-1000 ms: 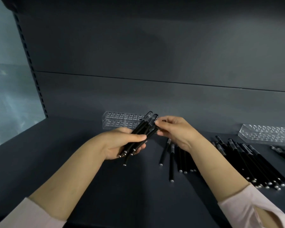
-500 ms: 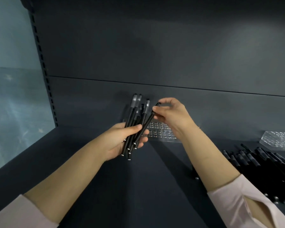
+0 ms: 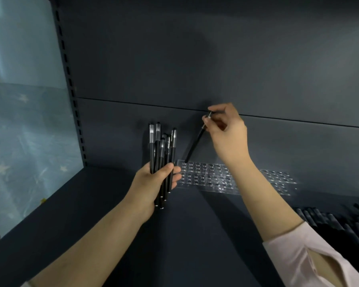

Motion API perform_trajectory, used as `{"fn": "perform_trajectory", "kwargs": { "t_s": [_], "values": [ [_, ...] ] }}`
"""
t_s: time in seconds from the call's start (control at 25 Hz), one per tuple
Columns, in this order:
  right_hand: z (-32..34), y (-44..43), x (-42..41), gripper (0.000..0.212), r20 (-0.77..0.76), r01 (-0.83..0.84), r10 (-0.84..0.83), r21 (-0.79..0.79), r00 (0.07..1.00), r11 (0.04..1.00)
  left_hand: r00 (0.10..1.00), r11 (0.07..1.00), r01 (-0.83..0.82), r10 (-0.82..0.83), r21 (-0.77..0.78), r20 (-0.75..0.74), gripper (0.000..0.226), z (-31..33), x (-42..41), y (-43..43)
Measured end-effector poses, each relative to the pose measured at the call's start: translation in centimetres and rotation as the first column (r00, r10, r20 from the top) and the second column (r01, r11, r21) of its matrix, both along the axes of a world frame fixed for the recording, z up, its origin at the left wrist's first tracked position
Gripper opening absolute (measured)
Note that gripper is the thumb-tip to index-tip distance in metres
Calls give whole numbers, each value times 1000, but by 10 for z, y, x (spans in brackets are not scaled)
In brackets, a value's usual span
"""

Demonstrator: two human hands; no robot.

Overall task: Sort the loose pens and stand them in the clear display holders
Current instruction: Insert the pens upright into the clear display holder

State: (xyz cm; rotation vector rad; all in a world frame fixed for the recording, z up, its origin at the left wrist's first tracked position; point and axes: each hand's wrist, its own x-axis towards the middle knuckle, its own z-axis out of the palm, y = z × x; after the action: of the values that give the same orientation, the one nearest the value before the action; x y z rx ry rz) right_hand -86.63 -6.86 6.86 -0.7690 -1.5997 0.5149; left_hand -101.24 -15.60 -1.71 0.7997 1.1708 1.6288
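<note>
Now the right hand point(image 3: 228, 135) has pulled one pen point(image 3: 195, 142) from the bundle point(image 3: 162, 154) and carried it to the clear holder point(image 3: 216, 177) on the shelf point(image 3: 91, 204), pinching its top end with the lower tip slanted at a back-left hole. The left hand point(image 3: 153, 183) still grips the rest upright just beside the holder; no pen stands in it yet, so filling is likely only beginning.

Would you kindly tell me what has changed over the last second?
The right hand pulled one pen from the bundle and moved it to the clear holder, tip at its back-left corner. The left hand still grips the bundle, now upright.
</note>
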Motion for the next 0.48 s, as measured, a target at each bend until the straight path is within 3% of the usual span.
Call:
{"fn": "perform_trajectory", "kwargs": {
  "t_s": [0.2, 0.48],
  "values": [
    [-10, 8, -13, 17, 89, -51, 44, 80, 995, 995, 999, 1000, 11, -10, 21, -36, 19, -2, -1, 0],
    [-21, 11, -21, 9, 389, -48, -28, 184, 921, 982, 996, 998, 33, -28, 55, -83, 20, -1, 3, -3]
  ]
}}
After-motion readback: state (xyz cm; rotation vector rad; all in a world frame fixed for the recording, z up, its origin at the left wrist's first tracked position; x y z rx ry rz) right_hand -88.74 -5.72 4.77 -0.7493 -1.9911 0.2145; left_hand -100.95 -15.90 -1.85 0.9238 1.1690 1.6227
